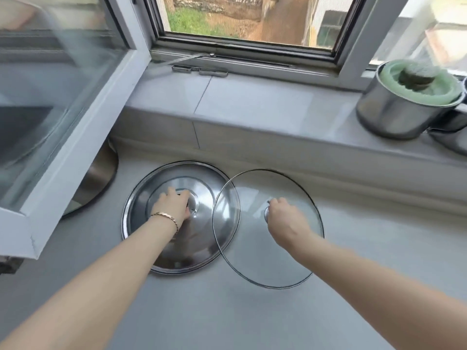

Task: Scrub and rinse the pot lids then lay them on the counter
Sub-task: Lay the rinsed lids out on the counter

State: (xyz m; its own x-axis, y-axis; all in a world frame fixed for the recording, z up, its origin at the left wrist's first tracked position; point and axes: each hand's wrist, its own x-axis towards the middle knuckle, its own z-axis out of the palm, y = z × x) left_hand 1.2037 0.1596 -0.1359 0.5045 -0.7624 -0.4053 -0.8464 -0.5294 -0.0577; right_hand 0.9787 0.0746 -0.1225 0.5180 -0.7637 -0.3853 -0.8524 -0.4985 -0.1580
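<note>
A round steel lid (209, 188) lies on the grey counter (227, 311), left of centre. My left hand (174, 204), with a bracelet on its wrist, is closed over the knob at the lid's middle. To its right lies a glass lid (290, 261) with a dark metal rim, its left edge overlapping the steel lid. My right hand (285, 217) grips the glass lid's knob. Both knobs are mostly hidden by the fingers.
An open window sash (75, 117) juts over the counter at the left. Behind it a round steel pan or plate (101, 178) is partly hidden. On the sill (252, 102) at the right stands a steel pot (401, 107) holding something green.
</note>
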